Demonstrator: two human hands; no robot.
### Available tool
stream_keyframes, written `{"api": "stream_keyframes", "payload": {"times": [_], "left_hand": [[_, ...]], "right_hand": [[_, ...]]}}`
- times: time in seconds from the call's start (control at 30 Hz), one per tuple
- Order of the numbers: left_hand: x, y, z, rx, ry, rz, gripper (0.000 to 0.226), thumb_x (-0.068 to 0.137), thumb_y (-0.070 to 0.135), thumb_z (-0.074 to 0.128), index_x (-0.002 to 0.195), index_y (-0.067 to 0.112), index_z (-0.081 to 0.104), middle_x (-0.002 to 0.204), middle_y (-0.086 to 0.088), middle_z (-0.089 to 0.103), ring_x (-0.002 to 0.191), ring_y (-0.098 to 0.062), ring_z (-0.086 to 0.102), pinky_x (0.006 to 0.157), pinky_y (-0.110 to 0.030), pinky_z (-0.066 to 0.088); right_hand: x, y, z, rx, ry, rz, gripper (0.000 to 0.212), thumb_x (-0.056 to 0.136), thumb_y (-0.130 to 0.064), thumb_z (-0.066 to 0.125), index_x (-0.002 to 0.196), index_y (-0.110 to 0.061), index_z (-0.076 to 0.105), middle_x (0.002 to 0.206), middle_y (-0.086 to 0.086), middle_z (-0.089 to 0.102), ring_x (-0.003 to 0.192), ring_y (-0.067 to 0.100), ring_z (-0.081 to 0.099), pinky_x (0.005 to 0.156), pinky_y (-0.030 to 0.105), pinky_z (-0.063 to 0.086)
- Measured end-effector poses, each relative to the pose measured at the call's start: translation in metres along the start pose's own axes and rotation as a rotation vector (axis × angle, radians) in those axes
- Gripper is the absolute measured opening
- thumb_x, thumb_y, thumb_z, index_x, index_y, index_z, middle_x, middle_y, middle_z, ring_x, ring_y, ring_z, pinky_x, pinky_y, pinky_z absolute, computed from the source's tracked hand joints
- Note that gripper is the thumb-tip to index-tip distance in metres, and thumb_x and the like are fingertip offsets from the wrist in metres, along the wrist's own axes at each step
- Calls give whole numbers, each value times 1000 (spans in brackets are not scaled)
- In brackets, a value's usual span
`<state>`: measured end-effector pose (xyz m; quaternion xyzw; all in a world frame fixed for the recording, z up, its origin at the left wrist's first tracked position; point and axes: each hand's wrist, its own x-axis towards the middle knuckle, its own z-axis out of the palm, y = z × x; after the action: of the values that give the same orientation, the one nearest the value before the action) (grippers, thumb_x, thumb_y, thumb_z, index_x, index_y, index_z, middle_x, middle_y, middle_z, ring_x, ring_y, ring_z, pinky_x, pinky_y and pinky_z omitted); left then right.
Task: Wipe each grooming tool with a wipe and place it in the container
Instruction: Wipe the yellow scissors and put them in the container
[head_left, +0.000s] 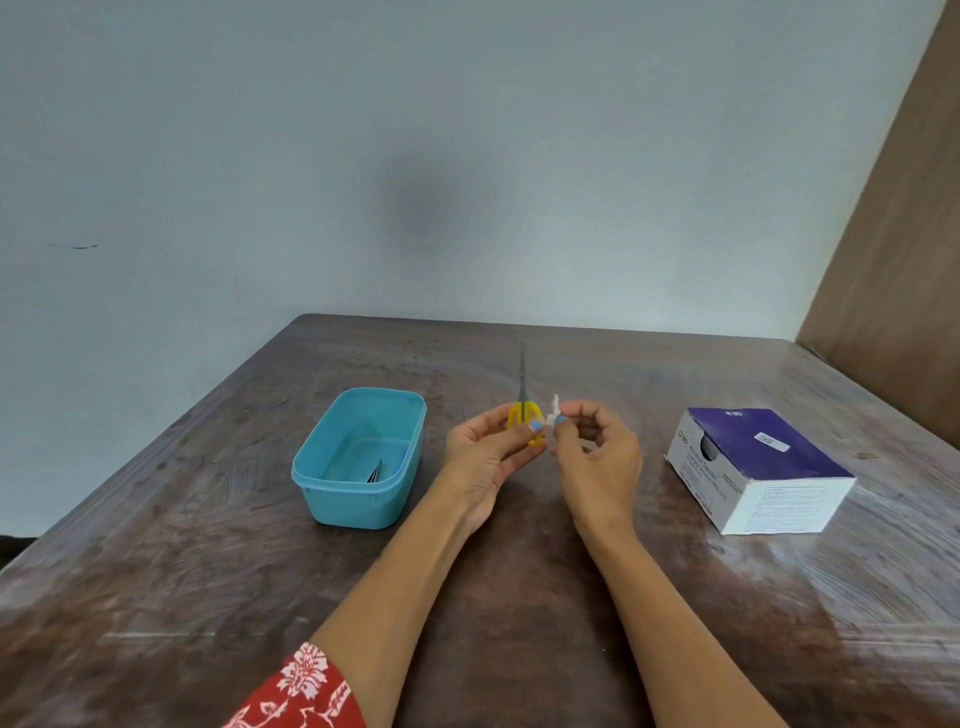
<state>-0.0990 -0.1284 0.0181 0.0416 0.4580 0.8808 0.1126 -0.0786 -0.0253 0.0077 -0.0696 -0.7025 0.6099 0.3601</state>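
Brown counter (519, 597), worn & streaky w/ pale scuffs, carries everything, both forearms reaching out over it. Well to the right of the right hand: the wipe box (763, 467), purple top, white sides w/ print, dispensing slot cut in the corner facing the hands, sitting flat. Just left of the left hand: teal container (332, 499), rectangular, rounded corners, no lid on. Inside it, near its front right corner, a dark slim tool (374, 472) leaning on the wall — too small to say which kind.

Left hand (480, 457) palm up, fingers curled round the yellow loop handles of the scissors (522, 400); thin grey blades closed, pointing straight away from the person, out past the fingertips. Pale blue polish on the thumbnail. Scissors held up off the counter, between the two hands, not in the container.

Right hand (597, 457) right beside the left, nearly touching, fingertips pinching a small white wipe (554, 408), crumpled, its top poking up above the fingers, right up against the yellow handles. Can't tell if the wipe actually touches the handle. Red & white floral sleeve (306, 691) at the bottom edge on the left arm.
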Motion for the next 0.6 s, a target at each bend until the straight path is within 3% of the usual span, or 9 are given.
{"api": "stream_keyframes", "payload": {"times": [0.07,0.17,0.27,0.33,0.47,0.6], "left_hand": [[-1,-2,1,38,19,10,37,75,-11,65,111,-5,58,97,-17,67,82,-21,66,70,-27,59],[1,-3,1,60,32,9,33,74,-13,65,103,1,61,97,-16,67,80,-20,67,66,-27,60],[1,-5,0,79,33,-1,28,78,-11,62,100,6,62,92,-12,68,68,-15,69,58,-30,59],[2,-6,0,80,46,-2,27,81,-9,60,103,6,63,86,-8,69,64,-12,68,53,-28,57],[4,-5,-1,17,26,-25,20,88,3,56,105,8,64,78,-5,72,68,-15,67,56,-27,57],[6,-4,-1,-42,6,-50,21,93,7,50,110,6,62,77,-7,72,67,-16,69,58,-29,58]], "right_hand": [[0,0,2,-30,7,-9,24,84,-6,60,78,-28,61,78,-1,67,72,12,66,62,25,55],[0,-1,2,-92,45,-59,19,84,-4,60,81,-23,62,73,-5,65,64,-4,60,55,8,46],[-2,-1,1,-153,79,-163,20,82,-3,60,82,-22,62,72,-8,63,65,-3,60,57,5,43],[-3,1,2,-210,68,-260,16,80,-7,60,83,-21,65,74,-8,64,68,2,59,62,8,43],[-3,8,1,-401,-14,-392,17,80,-9,63,93,-15,71,85,0,66,78,12,61,66,28,49],[0,12,1,-530,-9,-489,15,79,-9,63,91,-12,72,80,5,66,78,26,59,65,36,50]]}}
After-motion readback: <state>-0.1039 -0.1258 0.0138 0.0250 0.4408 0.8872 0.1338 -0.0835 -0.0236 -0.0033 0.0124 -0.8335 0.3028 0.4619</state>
